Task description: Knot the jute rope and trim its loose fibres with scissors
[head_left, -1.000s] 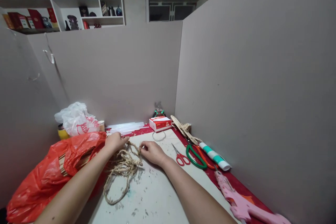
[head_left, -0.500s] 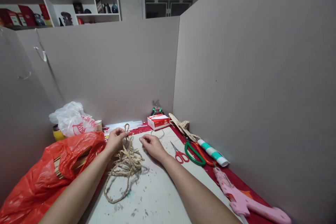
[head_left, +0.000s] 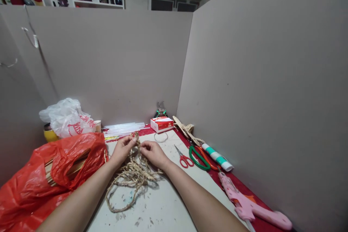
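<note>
With the clock centred on the braided rope [head_left: 133,174] and 12 pointing away from the person, both hands are at the rope's upper end. Left hand [head_left: 124,149] at 11: thumb and fingers pinched nearly together on a raised strand. Right hand [head_left: 154,152] at 1: fingers curled, tips drawn in beside the same strand; cannot tell whether they grip it. Rope lies in a loose tangle mid-counter, between the forearms, one wide loop falling toward 7. Counter [head_left: 163,214] pale, speckled with dark marks. At 9, red plastic bag [head_left: 24,185], thin wood-like strips [head_left: 76,166] showing through. White plastic bag [head_left: 67,116] at 10. Clear sticks [head_left: 123,127] near 12, by the back partition. At 1, wire ring [head_left: 161,137], with red-and-white box [head_left: 162,125] just beyond. Between 2 and 3, red-handled scissors [head_left: 185,160], blades slightly parted, points toward 11. Pink glue gun [head_left: 251,206] between 3 and 4, well apart from the rope.
</note>
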The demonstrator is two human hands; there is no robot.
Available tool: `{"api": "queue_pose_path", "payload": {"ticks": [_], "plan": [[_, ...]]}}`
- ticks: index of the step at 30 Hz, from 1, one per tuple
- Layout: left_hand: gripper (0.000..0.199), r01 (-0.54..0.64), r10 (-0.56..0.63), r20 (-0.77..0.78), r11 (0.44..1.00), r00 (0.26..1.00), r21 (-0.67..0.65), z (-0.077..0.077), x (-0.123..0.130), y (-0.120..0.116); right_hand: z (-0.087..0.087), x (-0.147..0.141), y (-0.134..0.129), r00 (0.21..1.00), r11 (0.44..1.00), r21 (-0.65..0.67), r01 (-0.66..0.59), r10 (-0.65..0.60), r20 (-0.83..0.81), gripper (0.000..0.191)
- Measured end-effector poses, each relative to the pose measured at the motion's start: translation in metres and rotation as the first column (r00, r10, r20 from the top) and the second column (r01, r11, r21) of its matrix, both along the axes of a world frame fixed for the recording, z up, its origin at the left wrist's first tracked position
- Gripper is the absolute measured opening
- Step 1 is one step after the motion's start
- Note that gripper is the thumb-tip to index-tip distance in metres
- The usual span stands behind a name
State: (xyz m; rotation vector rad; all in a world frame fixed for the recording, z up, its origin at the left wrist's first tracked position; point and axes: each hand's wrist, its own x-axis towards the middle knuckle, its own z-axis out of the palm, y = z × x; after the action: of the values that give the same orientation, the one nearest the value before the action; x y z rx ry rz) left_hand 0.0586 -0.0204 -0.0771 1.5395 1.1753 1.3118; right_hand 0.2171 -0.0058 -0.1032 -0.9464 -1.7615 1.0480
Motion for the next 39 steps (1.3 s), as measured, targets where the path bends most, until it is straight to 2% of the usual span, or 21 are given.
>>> {"api": "queue_pose_path", "payload": {"ticks": [5,11,17,20,23,26,32,39], "plan": [[0.034,0.018,-0.020,0.089,1.000,0.996,0.021,-0.002,0.001,-0.001,0.001,0.008,0.006,0.997,1.000,0.014,0.027,-0.027,0.071,0.012],[0.037,0.002,0.009,-0.082,0.990,0.997,0.138,-0.002,0.004,-0.004,0.002,0.013,0.005,0.986,0.998,0.051,0.023,-0.031,0.165,0.014],[0.017,-0.018,0.043,-0.185,0.991,0.982,0.133,-0.009,0.003,-0.001,0.003,0.014,0.004,0.948,0.977,0.206,0.061,-0.121,0.293,0.018],[0.015,0.000,0.025,-0.184,0.991,0.983,0.137,-0.011,0.003,0.000,0.011,0.015,-0.003,0.926,0.930,0.341,0.137,-0.243,0.290,0.016],[0.014,-0.012,0.036,-0.169,0.990,0.985,0.140,-0.010,0.004,-0.001,0.021,0.014,-0.011,0.886,0.854,0.505,0.124,-0.325,0.331,0.013],[0.013,-0.022,0.044,-0.164,0.990,0.985,0.139,-0.008,0.006,-0.002,0.026,0.012,-0.017,0.818,0.808,0.586,0.056,-0.374,0.438,0.009],[0.013,-0.038,0.060,-0.147,0.988,0.987,0.152,-0.005,0.010,-0.006,0.030,0.005,-0.027,0.685,0.802,0.594,0.065,-0.468,0.557,0.010],[0.012,-0.082,0.091,-0.058,0.985,0.994,0.151,-0.002,0.012,-0.008,0.033,0.002,-0.033,0.623,0.807,0.587,0.069,-0.494,0.606,0.013]]}}
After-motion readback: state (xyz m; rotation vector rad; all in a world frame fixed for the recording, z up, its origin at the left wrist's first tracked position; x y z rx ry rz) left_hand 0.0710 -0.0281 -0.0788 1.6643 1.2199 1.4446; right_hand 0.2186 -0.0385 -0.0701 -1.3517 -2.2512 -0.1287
